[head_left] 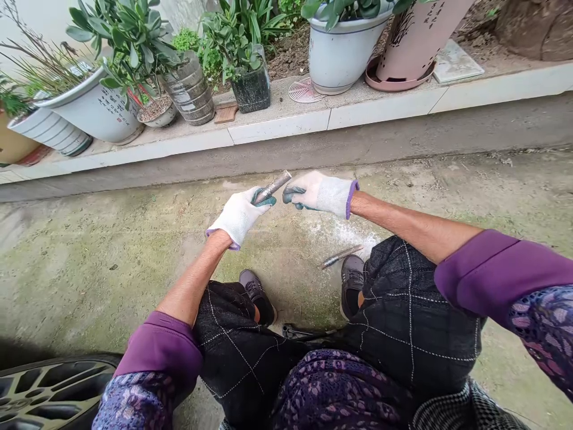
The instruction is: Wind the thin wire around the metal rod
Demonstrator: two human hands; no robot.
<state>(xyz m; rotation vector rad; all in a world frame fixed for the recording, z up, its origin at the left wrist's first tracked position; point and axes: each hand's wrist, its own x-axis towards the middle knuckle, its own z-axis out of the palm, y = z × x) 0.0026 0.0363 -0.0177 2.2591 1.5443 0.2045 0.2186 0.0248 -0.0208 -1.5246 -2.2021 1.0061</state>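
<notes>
Greenish concrete floor (152, 263) spreads beneath a metal rod (279, 182), held aloft at center by the closed grip of a gloved left hand (239, 216); a gloved right hand (310, 192) curls just beside the rod's upper end, its hold impossible to tell. Below, a second rod (341, 257) lies near white powder (353, 234). Beyond, dark characters, too small to read, mark a white pot (92, 113) and pink planter (414, 42) on a ledge (280, 128).
</notes>
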